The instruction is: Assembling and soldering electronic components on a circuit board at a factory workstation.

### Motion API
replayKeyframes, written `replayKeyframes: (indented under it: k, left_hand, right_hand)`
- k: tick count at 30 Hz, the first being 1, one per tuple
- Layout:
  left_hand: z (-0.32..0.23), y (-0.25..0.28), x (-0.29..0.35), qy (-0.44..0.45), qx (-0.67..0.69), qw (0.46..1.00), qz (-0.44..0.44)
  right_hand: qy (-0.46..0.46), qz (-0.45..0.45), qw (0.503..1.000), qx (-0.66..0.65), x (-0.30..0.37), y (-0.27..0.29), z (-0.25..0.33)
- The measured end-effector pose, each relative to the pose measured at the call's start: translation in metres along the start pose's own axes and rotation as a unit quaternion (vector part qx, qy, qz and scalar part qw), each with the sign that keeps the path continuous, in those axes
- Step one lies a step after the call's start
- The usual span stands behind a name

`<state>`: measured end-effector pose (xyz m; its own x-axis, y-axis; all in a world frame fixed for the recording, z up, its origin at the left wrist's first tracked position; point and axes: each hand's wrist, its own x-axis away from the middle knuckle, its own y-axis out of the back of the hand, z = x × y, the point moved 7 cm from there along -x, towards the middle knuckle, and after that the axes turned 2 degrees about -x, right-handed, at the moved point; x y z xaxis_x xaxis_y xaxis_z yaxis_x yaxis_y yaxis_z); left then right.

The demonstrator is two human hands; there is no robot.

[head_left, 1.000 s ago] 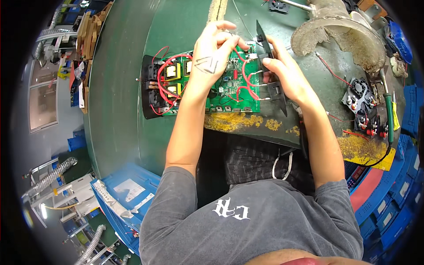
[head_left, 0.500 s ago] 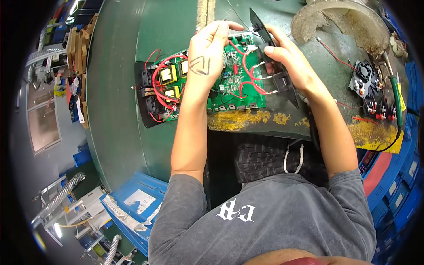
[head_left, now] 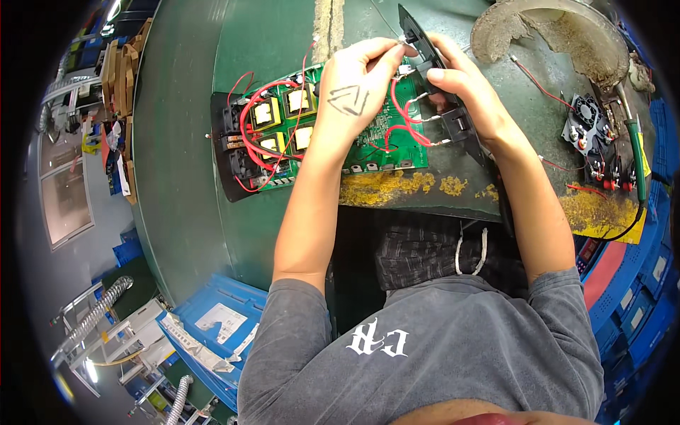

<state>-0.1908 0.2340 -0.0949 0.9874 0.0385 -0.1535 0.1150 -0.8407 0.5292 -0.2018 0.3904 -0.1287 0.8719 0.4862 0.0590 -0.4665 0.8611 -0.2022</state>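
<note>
A green circuit board (head_left: 404, 152) lies on the bench with yellow-wrapped transformers (head_left: 265, 112) on its left part. Thick red wires (head_left: 405, 129) run from its right end to a black end panel (head_left: 460, 126). My right hand (head_left: 471, 88) grips this panel, thumb on the inner face and fingers behind, holding it upright and tilted. Over the board, my left hand (head_left: 358, 88) has thumb and forefinger pinched together at the panel's upper part. A small whitish bit shows at those fingertips, too small to name. Another black panel with fans (head_left: 230, 145) stands at the board's left end.
A soldering iron (head_left: 632, 152) with a green handle rests at the right, beside a small fan assembly (head_left: 586, 117) with red wires. Behind lies a worn, crusted ring-shaped piece (head_left: 489, 35). A blue bin (head_left: 219, 319) stands left of my body, below the green bench (head_left: 188, 142).
My left hand has moved right, from above the board to the panel's upper part. The board's transformers are now more exposed. My right hand keeps hold of the panel, which has shifted slightly.
</note>
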Motion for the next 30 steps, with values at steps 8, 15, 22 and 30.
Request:
replayKeyframes:
  k: [8,15,22,30]
  left_hand:
    - [0.0070,-0.0011,-0.0038,-0.063,0.024,0.997,-0.041]
    - [0.0095,-0.0029,-0.0045,-0.002,0.047,0.999,0.026]
    - [0.0082,-0.0038,-0.0040,-0.020,0.025,0.999,0.015]
    - [0.0095,-0.0059,-0.0045,-0.011,0.007,0.998,0.054]
  right_hand:
    - [0.008,0.008,1.000,-0.028,-0.0014,-0.0008,-0.0025]
    - [0.013,0.010,0.999,-0.041,-0.0015,-0.0015,-0.0016]
    - [0.013,0.008,0.999,-0.029,-0.0005,0.0000,-0.0007]
    - [0.010,0.006,0.999,-0.038,-0.0017,0.0001,-0.0028]
